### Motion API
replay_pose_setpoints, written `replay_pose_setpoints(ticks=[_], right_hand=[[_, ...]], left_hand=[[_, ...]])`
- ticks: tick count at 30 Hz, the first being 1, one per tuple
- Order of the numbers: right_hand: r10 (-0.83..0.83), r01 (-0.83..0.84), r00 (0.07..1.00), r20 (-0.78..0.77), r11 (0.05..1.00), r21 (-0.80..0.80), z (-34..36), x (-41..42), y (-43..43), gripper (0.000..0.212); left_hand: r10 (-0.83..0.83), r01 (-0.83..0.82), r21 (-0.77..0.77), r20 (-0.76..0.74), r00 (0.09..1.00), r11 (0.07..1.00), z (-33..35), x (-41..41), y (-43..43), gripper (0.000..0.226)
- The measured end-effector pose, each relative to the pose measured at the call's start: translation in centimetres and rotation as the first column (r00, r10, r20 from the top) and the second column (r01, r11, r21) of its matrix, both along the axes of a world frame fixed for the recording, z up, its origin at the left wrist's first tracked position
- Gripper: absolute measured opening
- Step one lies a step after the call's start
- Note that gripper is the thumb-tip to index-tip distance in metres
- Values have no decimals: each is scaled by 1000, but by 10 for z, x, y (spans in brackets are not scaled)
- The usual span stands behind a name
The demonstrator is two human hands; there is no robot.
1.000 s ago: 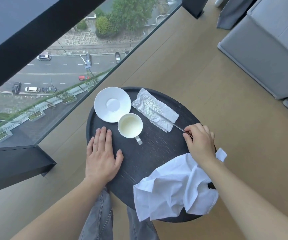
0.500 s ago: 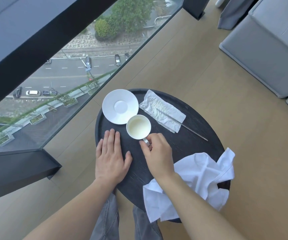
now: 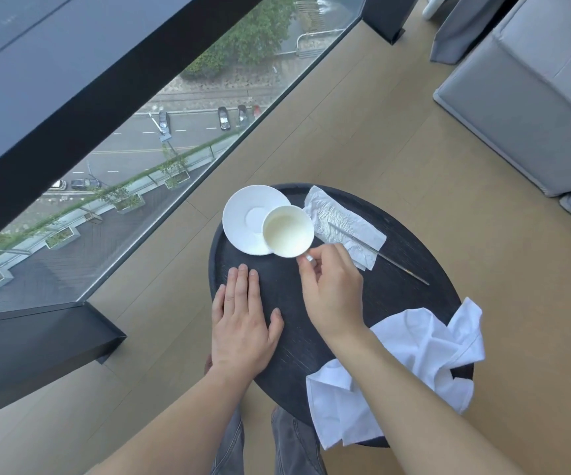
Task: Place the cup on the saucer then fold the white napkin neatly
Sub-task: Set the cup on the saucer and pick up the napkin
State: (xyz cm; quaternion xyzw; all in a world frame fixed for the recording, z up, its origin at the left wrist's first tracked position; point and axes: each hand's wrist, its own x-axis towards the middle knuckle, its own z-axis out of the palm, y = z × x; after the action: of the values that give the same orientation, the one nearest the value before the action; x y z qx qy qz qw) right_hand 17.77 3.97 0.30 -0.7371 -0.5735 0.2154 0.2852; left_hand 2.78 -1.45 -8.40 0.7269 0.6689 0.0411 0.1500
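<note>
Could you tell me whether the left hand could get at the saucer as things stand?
Probably yes: the left hand lies flat and free on the table, with only bare surface between it and the saucer.

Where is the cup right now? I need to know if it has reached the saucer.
The cup is held by its handle in the right hand, overlapping the saucer's right edge, not centred.

Pale wood floor (image 3: 362, 132); floor-level window (image 3: 174, 149); grey sofa (image 3: 534, 90).

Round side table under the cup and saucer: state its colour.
Black, with a faint wood grain, on the round side table; the head view shows it best.
</note>
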Motion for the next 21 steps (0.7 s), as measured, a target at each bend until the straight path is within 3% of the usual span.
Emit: replay_pose_setpoints(ticks=[21], right_hand=[[9, -11, 1000, -18, 997, -79, -22, -34, 43, 16]], left_hand=[[-30, 32, -25, 60, 998, 999, -6, -5, 1, 76]])
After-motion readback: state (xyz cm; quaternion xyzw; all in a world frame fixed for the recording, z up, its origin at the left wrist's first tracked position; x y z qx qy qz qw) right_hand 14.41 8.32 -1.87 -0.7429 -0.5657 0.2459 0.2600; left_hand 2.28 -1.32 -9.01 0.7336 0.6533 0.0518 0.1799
